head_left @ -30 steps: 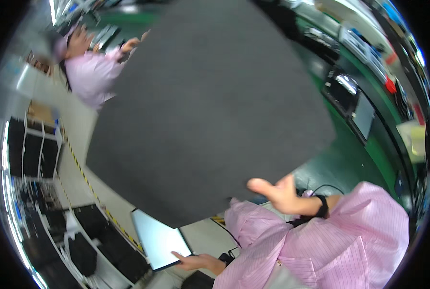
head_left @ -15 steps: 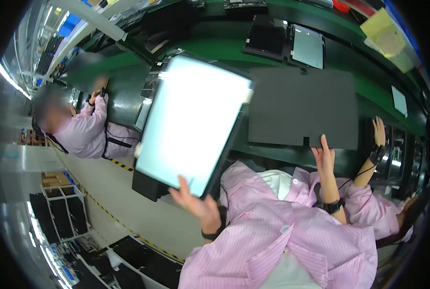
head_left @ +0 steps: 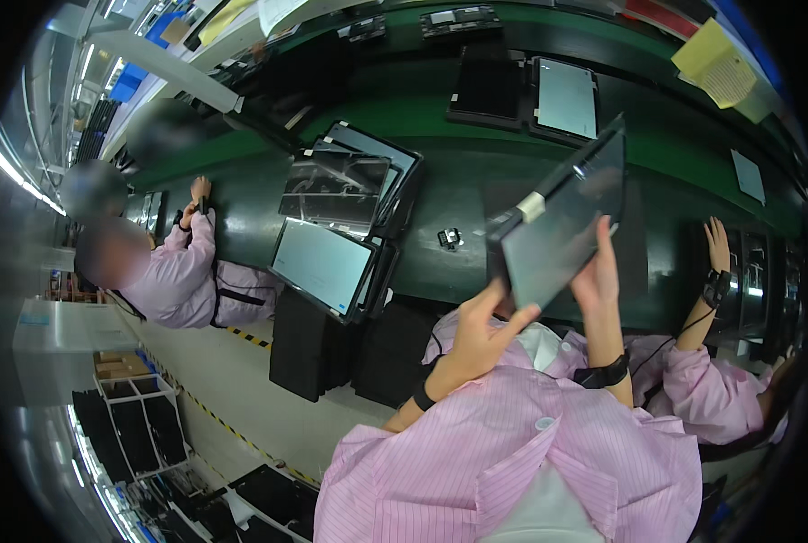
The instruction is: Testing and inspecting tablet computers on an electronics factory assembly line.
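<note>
A thin, dark, glossy screen panel [head_left: 562, 237] is tilted steeply above the bench in front of me, with a pale tab on its left edge. My left hand [head_left: 483, 333] grips its lower left corner, thumb along the near edge. My right hand [head_left: 599, 276] supports the near right side, fingers raised against it. Behind the panel a dark grey sheet [head_left: 632, 244] lies on the bench, mostly covered from view. A small black-and-white piece [head_left: 450, 239] sits on the bench to the left of the panel.
Stacked screen panels [head_left: 324, 267] stand at the left, beside black blocks [head_left: 309, 348]. Farther back lie a dark panel [head_left: 487, 86] and a pale panel [head_left: 567, 98]. One co-worker [head_left: 173, 271] sits at the left; another's hand [head_left: 717, 244] rests at the right.
The panel has moved from the left to in front of me and tilted up, its bright face turned away. My right hand has left the grey sheet's edge and joined the left on the panel.
</note>
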{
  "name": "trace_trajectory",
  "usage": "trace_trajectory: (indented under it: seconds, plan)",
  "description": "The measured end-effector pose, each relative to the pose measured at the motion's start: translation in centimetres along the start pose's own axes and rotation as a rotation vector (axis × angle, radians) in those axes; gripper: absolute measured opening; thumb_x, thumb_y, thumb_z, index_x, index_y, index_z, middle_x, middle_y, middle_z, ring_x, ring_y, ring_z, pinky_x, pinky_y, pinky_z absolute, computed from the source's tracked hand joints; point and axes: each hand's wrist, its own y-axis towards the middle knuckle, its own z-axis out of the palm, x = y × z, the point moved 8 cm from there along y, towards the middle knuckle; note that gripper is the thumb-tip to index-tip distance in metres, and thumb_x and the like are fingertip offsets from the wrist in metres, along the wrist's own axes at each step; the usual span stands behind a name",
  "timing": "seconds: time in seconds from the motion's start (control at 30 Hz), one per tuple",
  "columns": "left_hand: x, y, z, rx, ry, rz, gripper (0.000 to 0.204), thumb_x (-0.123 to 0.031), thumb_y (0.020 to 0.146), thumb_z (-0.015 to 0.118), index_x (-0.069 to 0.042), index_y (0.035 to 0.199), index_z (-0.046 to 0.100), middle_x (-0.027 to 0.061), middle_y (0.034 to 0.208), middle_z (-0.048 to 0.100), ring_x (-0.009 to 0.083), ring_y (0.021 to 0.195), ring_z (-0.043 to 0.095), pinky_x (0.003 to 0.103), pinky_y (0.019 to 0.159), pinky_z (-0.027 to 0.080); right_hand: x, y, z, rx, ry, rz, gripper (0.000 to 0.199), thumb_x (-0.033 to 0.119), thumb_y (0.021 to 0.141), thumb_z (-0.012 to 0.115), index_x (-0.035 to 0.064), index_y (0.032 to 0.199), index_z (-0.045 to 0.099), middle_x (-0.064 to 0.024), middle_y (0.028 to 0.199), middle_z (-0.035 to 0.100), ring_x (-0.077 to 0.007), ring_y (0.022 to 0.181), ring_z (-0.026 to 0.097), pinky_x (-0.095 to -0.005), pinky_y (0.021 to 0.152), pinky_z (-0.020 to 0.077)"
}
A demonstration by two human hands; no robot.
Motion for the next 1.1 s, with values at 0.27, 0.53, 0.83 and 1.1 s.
trace_trajectory:
  seconds: [0.27,0.53,0.83,1.1]
  plan:
    - [9.2,1.1,-22.1,-0.861,0.451,-0.176,0.030,-0.029,0.086,0.055,-0.001,0.095,0.058,0.0133,0.092,0.058,0.0274,0.091,0.051,0.038,0.080,0.039,3.0,9.0,-8.2,-0.144,-1.163,-0.039,0.054,0.027,0.080,0.066,-0.0052,0.118,0.047,-0.0134,0.113,0.055,-0.0194,0.104,0.052,-0.0288,0.089,0.0390]
    - [22.7,5.2,-29.7,-1.120,0.249,-0.447,0.109,-0.050,0.063,0.074,0.017,0.128,0.018,0.0237,0.095,0.058,0.0318,0.093,0.057,0.035,0.085,0.042,2.1,12.8,-2.8,-0.046,-2.215,-0.098,0.052,0.027,0.077,0.068,-0.0040,0.115,0.050,-0.0190,0.098,0.060,-0.0276,0.094,0.058,-0.0332,0.080,0.0442]
    - [19.7,5.4,-32.0,-1.222,0.241,-0.247,0.059,-0.028,0.065,0.077,0.004,0.103,0.044,0.0185,0.083,0.058,0.0264,0.073,0.058,0.036,0.067,0.046,-0.6,9.9,8.8,0.070,-1.505,-0.573,0.024,0.016,0.085,0.060,0.0020,0.105,0.058,-0.0076,0.088,0.061,-0.0125,0.083,0.057,-0.0252,0.070,0.0460]
    - [8.9,6.7,-27.1,-0.862,-0.097,-0.079,0.045,-0.006,0.077,0.067,-0.004,0.111,0.039,0.0106,0.083,0.057,0.0121,0.072,0.053,0.023,0.063,0.042,-4.0,7.2,9.7,0.361,-1.264,-0.297,0.024,0.013,0.084,0.058,0.0018,0.104,0.058,-0.0085,0.104,0.059,-0.0156,0.092,0.059,-0.0286,0.079,0.0465]
